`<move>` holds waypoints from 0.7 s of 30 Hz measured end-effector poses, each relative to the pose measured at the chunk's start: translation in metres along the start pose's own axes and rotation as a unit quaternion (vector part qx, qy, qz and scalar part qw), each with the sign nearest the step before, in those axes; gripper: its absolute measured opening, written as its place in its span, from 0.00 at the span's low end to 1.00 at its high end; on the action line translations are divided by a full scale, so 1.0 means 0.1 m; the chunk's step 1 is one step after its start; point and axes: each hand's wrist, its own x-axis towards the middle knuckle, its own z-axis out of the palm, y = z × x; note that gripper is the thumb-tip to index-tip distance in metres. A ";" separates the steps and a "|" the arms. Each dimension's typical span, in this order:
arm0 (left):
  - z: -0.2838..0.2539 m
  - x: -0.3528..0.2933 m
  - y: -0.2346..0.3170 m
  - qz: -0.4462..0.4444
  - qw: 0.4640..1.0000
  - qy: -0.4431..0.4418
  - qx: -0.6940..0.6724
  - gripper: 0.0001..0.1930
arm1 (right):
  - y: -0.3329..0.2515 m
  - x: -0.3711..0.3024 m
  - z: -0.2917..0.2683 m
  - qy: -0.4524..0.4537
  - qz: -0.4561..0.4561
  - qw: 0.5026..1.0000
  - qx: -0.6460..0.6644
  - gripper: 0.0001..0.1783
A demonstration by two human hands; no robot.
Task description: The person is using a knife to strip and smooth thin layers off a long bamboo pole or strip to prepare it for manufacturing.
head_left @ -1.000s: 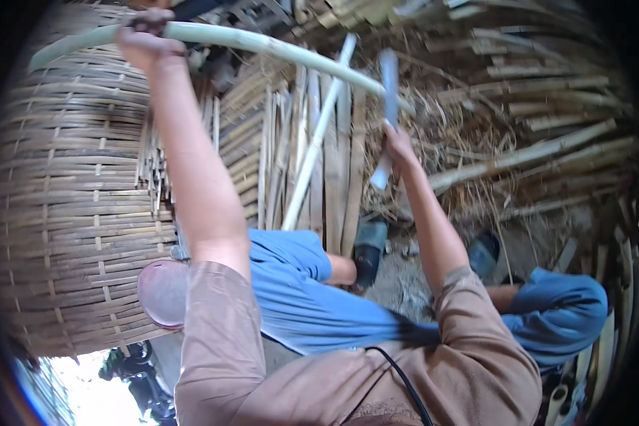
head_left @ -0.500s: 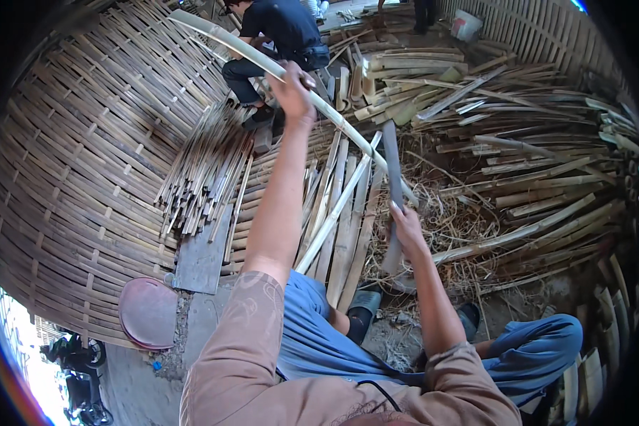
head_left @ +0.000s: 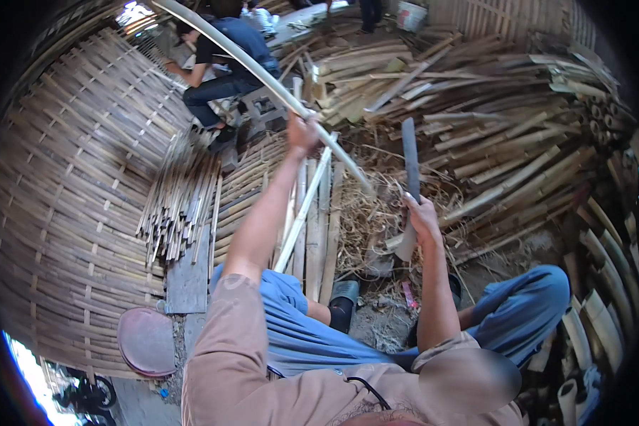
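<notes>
My left hand [head_left: 303, 133] is closed around a long pale bamboo strip [head_left: 241, 55]. The strip slants from the upper left down to a pile of shavings [head_left: 358, 213], its lower end over them. In my right hand [head_left: 422, 219] is a machete [head_left: 410, 153] with a long dark blade pointing away from me. Blade and strip are apart, the blade to the right. Below my left hand, another pale bamboo strip [head_left: 302, 213] lies slanted across wider split bamboo pieces [head_left: 331, 227].
A large woven bamboo panel [head_left: 71, 199] fills the left side. Thin bamboo sticks [head_left: 181, 192] lie bundled beside it. Split bamboo [head_left: 504, 156] is heaped at right. Another person [head_left: 238, 50] sits at the far left. A pinkish round-edged seat [head_left: 146, 341] is near my left side.
The strip's lower end has come away from the blade, leftward. Less strip shows below my left hand. The machete now points more straight ahead, and the whole view has shifted.
</notes>
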 end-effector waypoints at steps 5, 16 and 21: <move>-0.35 0.49 0.08 -0.160 0.960 -0.196 -0.121 0.07 | 0.31 0.18 -0.53 0.082 -0.014 0.993 -0.080 0.17; -1.57 -0.77 -0.99 -0.157 0.635 -0.701 0.283 0.30 | 0.57 0.17 -0.15 0.114 0.080 0.990 -0.008 0.13; -1.57 -0.72 -0.66 -0.209 0.744 -0.616 0.151 0.23 | 0.75 0.26 0.03 0.136 0.125 0.955 0.232 0.11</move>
